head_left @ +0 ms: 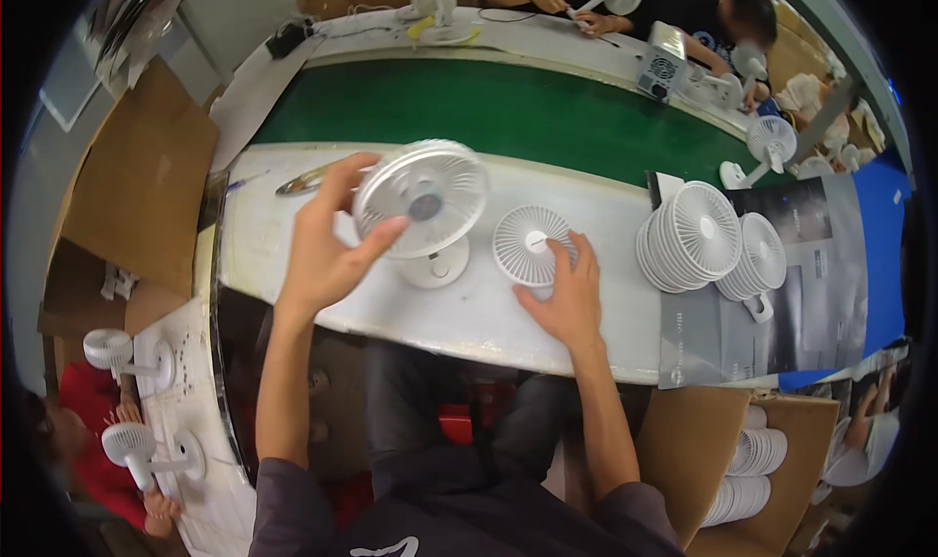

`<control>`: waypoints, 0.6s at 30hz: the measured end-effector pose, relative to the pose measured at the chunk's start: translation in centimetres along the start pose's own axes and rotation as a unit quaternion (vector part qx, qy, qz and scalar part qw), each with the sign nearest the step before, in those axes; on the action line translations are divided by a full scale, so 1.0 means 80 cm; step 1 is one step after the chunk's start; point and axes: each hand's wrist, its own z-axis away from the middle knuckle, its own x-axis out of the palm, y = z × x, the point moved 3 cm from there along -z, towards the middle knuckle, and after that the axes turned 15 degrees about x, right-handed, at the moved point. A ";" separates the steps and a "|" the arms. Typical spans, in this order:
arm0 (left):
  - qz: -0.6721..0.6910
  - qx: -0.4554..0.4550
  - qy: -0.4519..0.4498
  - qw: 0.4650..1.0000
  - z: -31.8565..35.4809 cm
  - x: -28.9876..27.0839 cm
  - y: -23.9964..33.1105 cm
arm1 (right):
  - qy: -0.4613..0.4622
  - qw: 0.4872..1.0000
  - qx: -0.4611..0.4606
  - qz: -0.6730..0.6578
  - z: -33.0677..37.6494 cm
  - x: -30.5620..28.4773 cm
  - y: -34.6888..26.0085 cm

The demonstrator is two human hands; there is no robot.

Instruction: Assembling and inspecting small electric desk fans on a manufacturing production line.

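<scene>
Fitting grille step: left hand (327,249) grips fan (422,205) head; right hand (567,298) flat on loose grille (532,244) mid-counter, nothing clasped. Next, probably: pick up grille, align onto fan front.

Hands at the bench: two, left hand (322,249) and right hand (567,298)
Desk fan (422,205) held: one
Loose front grille (532,245): one
Grille stacks (689,236): two
Finished fans (132,352) at left: two
Green conveyor belt (508,107): one

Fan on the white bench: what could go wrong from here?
1. The left hand holds the fan only by its head rim; the tilted fan may slip or topple.
2. The right hand rests on a loose grille near the bench edge; a nudge could drop it.
</scene>
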 end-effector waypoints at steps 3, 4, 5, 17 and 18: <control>-0.014 0.023 0.005 1.000 0.005 0.026 0.000 | -0.008 1.000 -0.012 0.002 0.000 0.003 -0.005; -0.016 0.021 0.011 1.000 0.007 0.032 -0.002 | -0.011 1.000 -0.015 0.003 0.001 0.002 -0.007; -0.012 0.020 0.026 0.999 0.009 0.037 -0.004 | -0.012 1.000 -0.016 0.006 0.002 0.000 -0.007; 0.053 0.051 0.094 0.993 0.019 0.043 -0.026 | -0.036 0.998 -0.058 0.014 0.006 -0.008 -0.012; 0.067 0.045 0.103 0.991 0.023 0.044 -0.029 | -0.033 0.997 -0.063 0.021 0.007 -0.006 -0.011</control>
